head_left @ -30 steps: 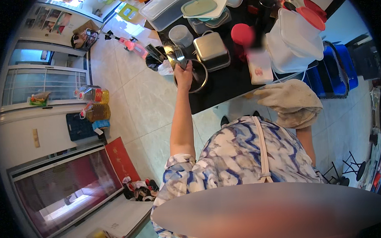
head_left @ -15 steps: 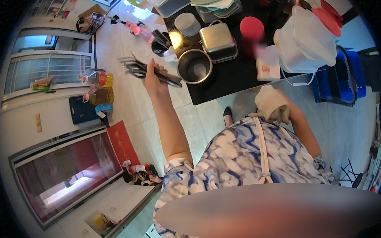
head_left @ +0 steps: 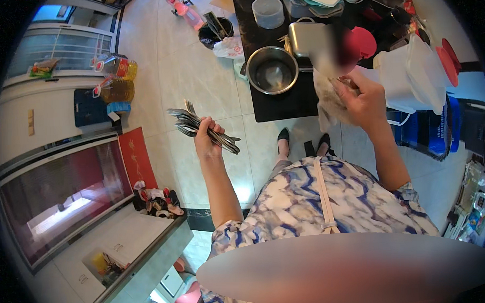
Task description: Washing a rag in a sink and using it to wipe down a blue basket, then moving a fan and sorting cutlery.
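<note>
A bundle of metal forks (head_left: pixel 186 123) is gripped in my left hand (head_left: pixel 209 137), out over the floor left of the black table. Their tines fan out to the left, and the handle ends poke out at the right of my fist. At the table's front edge, my right hand (head_left: pixel 364 100) pinches a beige cloth (head_left: pixel 330 99) that hangs down from the fingers. Between the two hands, a round steel pot (head_left: pixel 271 49) stands on the table corner, with nothing clearly visible in it. A rectangular steel container (head_left: pixel 304 38) sits behind the pot, partly covered by a blurred patch.
On the black table (head_left: pixel 270 109) stand a clear plastic tub (head_left: pixel 268 13), a red-lidded container (head_left: pixel 362 42) and a large white bin (head_left: pixel 410 73). A blue crate (head_left: pixel 442 128) is at the right. A trash bin (head_left: pixel 215 32) stands left of the table, oil bottles (head_left: pixel 116 90) farther left.
My right hand has raised the cloth from beside my waist to the table's front edge. My left hand has come nearer my body with the forks. The whole view has shifted.
</note>
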